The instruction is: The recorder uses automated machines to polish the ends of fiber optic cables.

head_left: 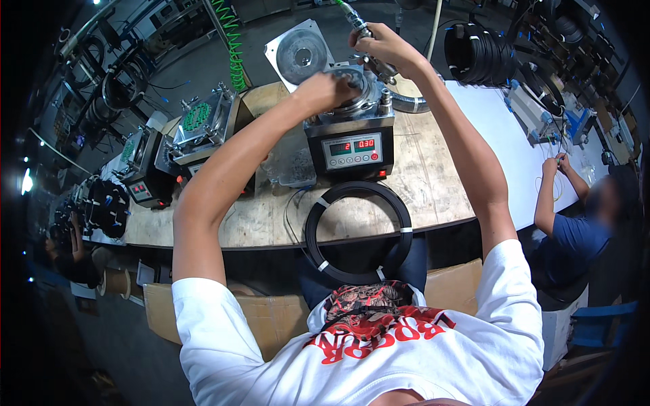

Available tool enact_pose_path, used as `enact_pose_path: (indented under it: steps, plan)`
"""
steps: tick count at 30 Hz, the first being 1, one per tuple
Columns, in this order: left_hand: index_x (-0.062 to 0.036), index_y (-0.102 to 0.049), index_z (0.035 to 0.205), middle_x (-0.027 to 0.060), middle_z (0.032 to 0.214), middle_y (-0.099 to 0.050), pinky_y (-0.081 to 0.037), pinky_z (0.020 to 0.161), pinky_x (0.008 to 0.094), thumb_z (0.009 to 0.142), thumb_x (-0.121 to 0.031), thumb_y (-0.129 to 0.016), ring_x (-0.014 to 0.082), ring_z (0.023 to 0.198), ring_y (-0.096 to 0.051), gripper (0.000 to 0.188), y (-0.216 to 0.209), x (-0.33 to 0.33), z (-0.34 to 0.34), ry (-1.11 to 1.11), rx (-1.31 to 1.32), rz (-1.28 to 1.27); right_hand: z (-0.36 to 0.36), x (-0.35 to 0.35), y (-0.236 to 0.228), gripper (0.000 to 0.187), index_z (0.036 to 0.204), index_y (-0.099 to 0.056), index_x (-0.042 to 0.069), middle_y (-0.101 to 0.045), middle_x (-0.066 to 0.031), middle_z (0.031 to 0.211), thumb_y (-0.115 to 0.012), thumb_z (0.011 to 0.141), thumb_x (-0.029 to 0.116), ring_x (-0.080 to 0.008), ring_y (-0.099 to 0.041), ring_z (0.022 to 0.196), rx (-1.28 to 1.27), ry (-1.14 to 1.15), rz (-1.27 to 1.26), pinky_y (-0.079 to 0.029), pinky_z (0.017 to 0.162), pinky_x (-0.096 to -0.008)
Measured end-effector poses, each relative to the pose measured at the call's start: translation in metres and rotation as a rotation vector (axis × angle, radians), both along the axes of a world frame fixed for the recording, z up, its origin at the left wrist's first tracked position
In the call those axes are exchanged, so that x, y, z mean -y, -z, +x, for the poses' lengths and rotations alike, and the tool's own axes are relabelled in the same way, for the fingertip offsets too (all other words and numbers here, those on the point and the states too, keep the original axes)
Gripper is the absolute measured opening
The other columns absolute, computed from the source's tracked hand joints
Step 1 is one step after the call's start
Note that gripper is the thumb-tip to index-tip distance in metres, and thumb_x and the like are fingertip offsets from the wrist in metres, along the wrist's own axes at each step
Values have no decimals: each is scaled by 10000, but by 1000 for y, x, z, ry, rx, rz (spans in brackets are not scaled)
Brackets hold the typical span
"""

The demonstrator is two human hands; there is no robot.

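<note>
Under both my hands stands a black polishing machine [351,153] with a lit red display and a round metal top. Its square cover plate [301,55] is tipped back behind it, with a grey disc on the inner face. My left hand [326,92] bends over the round top; its fingertips are blurred and partly hidden, so I cannot make out what they hold. To the right and slightly higher, my right hand [391,49] is closed around a metal spray gun [362,28] fed by a green hose. The gun's lower end is above the machine's right side.
A taped coil of black cable [313,233] overhangs the table's [433,169] front edge. Left stand more machines, one with a green-dotted plate [196,117]. A clear plastic box [296,172] sits beside mine. At right, a co-worker [575,230] handles thin cable; another person is far left.
</note>
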State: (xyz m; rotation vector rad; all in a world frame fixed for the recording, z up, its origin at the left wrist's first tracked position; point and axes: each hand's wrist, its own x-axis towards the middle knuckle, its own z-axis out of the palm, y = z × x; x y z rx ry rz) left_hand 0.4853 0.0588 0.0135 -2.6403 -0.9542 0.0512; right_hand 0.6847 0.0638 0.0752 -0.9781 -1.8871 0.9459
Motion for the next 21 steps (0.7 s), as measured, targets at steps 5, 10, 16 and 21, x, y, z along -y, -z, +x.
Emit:
enact_pose_path:
  steps: [5, 10, 16, 21]
  plan:
    - [-136, -669, 1248, 225, 971, -713, -575, 776, 491, 938, -114, -574, 409, 893, -700, 325, -5, 3, -24, -120, 463, -2, -11, -22, 25, 172, 1029, -639, 3, -595, -26, 810, -558, 914, 102, -96, -589, 660, -28, 8, 67, -507, 597, -267]
    - [-63, -663, 1234, 245, 993, -700, -536, 755, 448, 930, -22, -591, 408, 884, -694, 315, 19, 8, -48, -48, 1050, 271, -39, -37, 61, 167, 1020, -638, -1, -535, 25, 718, -535, 916, 78, -77, -570, 652, -98, 117, 219, -466, 578, -241]
    - [-53, -652, 1227, 208, 1120, -700, -553, 768, 422, 945, -25, -568, 384, 943, -692, 295, 17, 60, -56, -222, 1248, 336, -69, -13, 66, 138, 979, -655, 6, -584, -9, 701, -572, 901, 83, -92, -559, 625, -281, 100, -97, -431, 541, -269]
    - [-56, -649, 1239, 207, 1134, -697, -554, 794, 426, 950, -29, -567, 388, 974, -688, 302, 18, 62, -62, -267, 1243, 299, -94, -15, 69, 134, 985, -652, 1, -592, -19, 718, -575, 892, 59, -100, -576, 619, -447, 124, -32, -437, 531, -263]
